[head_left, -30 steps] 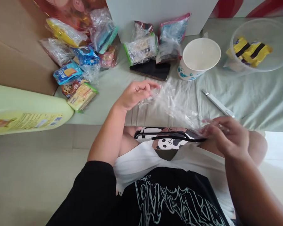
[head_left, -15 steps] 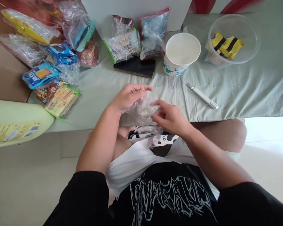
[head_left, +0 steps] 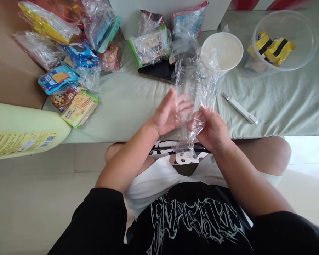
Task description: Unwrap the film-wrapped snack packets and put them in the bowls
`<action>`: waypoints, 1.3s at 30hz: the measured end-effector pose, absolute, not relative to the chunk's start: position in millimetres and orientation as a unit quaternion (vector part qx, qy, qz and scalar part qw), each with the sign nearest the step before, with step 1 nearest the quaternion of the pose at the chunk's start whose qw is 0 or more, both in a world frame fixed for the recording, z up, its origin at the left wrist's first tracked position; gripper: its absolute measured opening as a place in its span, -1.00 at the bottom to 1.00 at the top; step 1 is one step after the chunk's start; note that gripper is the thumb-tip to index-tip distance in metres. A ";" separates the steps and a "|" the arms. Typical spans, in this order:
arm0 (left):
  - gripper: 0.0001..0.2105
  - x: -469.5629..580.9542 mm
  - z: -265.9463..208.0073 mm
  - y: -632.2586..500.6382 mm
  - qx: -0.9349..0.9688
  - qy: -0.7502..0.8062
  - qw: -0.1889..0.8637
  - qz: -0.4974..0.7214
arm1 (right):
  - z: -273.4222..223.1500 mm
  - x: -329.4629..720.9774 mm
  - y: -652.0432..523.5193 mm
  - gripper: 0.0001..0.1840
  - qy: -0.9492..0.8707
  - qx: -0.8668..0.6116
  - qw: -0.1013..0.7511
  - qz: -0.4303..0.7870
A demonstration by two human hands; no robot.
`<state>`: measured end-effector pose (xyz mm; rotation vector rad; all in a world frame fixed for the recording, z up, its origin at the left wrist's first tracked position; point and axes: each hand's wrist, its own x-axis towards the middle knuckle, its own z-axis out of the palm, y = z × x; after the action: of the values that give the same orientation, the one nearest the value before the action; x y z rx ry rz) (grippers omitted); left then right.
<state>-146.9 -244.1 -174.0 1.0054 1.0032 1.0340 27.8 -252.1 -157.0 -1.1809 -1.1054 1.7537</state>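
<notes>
A crumpled sheet of clear plastic film or a thin bag (head_left: 208,94) hangs between my hands, its far end reaching over the front of the white paper cup (head_left: 223,53). My right hand (head_left: 215,129) pinches the gathered plastic at its near side. With fingers spread, my left hand (head_left: 171,115) is behind or against the other side of the film; whether it touches is hard to tell. Beyond the hands lies a black phone (head_left: 158,72), partly covered by wrapped snack packs (head_left: 151,47). A white utility knife (head_left: 240,108) rests to the right.
A clear round tub (head_left: 306,58) holding yellow packets (head_left: 278,51) stands at the back right. Several plastic-wrapped snacks (head_left: 58,78) are piled at the left, beside a pale green container (head_left: 29,120). A green cloth (head_left: 122,109) covers the surface.
The bunched plastic has been spread out and swung up toward the cup. My left hand has opened, and my right hand has closed on the plastic. The view has shifted left.
</notes>
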 end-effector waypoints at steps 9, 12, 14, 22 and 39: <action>-0.67 -160.8 -162.5 -248.8 0.436 0.511 0.618 0.408 | -169.7 53.1 -255.8 -0.45 -0.567 -0.534 0.368 0.508; -0.54 -164.1 -162.2 -248.7 0.458 0.522 0.584 0.420 | -172.2 61.1 -260.0 -0.23 -0.602 -0.505 0.368 0.497; -0.43 -159.3 -163.5 -251.0 0.473 0.530 0.542 0.449 | -170.6 64.8 -261.6 -0.19 -0.620 -0.484 0.374 0.492; -0.74 -146.7 -171.8 -254.9 0.630 0.527 0.352 0.449 | -143.9 77.0 -231.8 -0.65 -0.654 -0.439 0.359 0.501; -0.88 -133.2 -138.2 -277.0 0.657 0.442 0.398 0.463 | -107.2 98.3 -257.6 -0.88 -0.731 -0.384 0.343 0.448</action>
<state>-133.2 -277.0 -138.2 1.6645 1.1199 1.1713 98.3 -257.6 -107.2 -0.9976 -1.8994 1.1652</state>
